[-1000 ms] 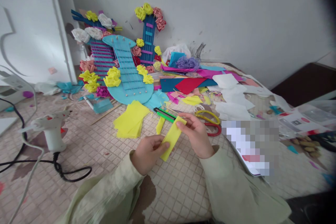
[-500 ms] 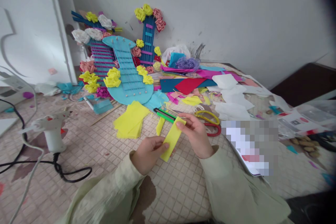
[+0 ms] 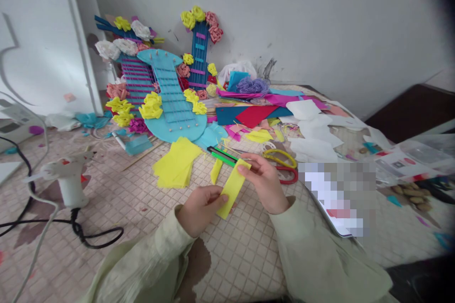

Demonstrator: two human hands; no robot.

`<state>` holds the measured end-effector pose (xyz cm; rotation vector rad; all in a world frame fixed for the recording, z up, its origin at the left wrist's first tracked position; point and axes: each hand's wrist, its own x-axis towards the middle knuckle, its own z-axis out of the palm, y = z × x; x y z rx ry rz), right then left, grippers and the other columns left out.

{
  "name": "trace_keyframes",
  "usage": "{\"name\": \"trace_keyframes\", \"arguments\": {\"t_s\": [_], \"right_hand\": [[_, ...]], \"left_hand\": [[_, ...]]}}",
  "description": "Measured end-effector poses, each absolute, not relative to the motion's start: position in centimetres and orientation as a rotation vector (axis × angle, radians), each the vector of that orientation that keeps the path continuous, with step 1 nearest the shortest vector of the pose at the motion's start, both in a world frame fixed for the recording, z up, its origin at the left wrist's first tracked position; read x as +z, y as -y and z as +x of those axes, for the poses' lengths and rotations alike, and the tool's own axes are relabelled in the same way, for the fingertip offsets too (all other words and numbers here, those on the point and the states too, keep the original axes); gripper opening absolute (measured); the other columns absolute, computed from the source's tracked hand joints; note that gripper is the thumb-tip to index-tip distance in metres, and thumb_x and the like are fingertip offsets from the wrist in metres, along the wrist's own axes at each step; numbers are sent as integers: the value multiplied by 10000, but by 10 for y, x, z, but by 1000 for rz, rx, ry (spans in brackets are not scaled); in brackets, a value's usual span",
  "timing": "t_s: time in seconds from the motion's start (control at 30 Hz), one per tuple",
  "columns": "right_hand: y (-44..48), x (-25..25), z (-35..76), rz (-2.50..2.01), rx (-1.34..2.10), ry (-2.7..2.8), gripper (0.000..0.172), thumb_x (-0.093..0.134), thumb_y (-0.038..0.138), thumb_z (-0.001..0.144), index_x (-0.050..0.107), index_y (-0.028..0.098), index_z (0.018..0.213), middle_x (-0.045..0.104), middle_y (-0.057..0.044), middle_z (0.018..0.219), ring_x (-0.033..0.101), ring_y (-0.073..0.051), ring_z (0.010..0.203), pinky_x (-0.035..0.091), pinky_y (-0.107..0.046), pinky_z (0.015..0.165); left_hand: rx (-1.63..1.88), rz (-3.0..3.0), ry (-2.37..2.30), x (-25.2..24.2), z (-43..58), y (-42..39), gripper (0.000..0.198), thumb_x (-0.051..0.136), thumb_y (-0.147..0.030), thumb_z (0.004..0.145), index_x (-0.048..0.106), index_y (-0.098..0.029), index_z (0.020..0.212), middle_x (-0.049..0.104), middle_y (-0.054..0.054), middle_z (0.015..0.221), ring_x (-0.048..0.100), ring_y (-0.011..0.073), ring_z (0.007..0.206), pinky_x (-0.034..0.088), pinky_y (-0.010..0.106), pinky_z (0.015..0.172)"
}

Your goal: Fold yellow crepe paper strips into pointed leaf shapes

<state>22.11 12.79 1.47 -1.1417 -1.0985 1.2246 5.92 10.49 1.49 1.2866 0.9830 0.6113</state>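
A yellow paper strip (image 3: 232,188) is held slanted just above the tiled surface. My left hand (image 3: 199,209) pinches its lower end with thumb and fingers. My right hand (image 3: 265,182) pinches its upper end. A green-and-black utility knife (image 3: 222,155) lies just beyond the strip. Beside it lies another small yellow strip (image 3: 215,171). Yellow and red-handled scissors (image 3: 282,164) rest right of my right hand. A stack of yellow paper sheets (image 3: 177,162) lies to the left of the knife.
A white glue gun (image 3: 69,177) stands at the left with its black cord (image 3: 81,234) looping forward. Blue ladder-like crafts with paper flowers (image 3: 167,90) lean by the wall. Coloured and white paper scraps (image 3: 305,125) cover the right side. A blurred-out flat item (image 3: 336,194) lies at the right.
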Motion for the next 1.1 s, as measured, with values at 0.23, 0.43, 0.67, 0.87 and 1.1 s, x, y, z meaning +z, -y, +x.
{"name": "trace_keyframes", "arguments": {"t_s": [0.23, 0.43, 0.67, 0.87, 1.1], "right_hand": [[-128, 14, 222, -1152, 1206, 1096, 312, 646, 296, 641, 553, 196, 920, 604, -18, 776, 565, -156, 731, 455, -280, 655], [-128, 14, 222, -1140, 1217, 1101, 313, 646, 300, 640, 552, 196, 920, 603, -20, 773, 564, -157, 728, 455, -278, 650], [-128, 14, 222, -1116, 1253, 1095, 293, 649, 269, 649, 550, 195, 915, 606, -11, 784, 550, -134, 720, 439, -244, 634], [-128, 15, 222, -1115, 1259, 1092, 288, 646, 268, 651, 548, 193, 912, 607, -10, 773, 551, -133, 708, 439, -242, 622], [-128, 16, 222, -1153, 1290, 1096, 308, 653, 273, 632, 552, 182, 908, 615, -6, 745, 552, -129, 680, 433, -241, 609]], "left_hand": [[603, 1303, -982, 12, 59, -105, 310, 497, -398, 742, 627, -122, 686, 596, 20, 619, 495, 100, 560, 378, 203, 520], [600, 1367, -989, 14, 58, -105, 284, 482, -372, 750, 613, -131, 674, 542, -1, 592, 448, 92, 545, 345, 201, 505], [659, 1533, -1079, 9, 56, -107, 261, 484, -315, 749, 534, -128, 574, 399, -28, 547, 362, 82, 543, 293, 207, 488], [774, 1253, -922, 8, 61, -104, 389, 551, -271, 705, 447, -149, 1059, 443, -41, 642, 399, 66, 539, 312, 192, 479], [801, 1222, -860, 12, 63, -98, 534, 571, -240, 712, 321, -233, 1184, 442, -18, 797, 407, 34, 527, 324, 176, 469]]}}
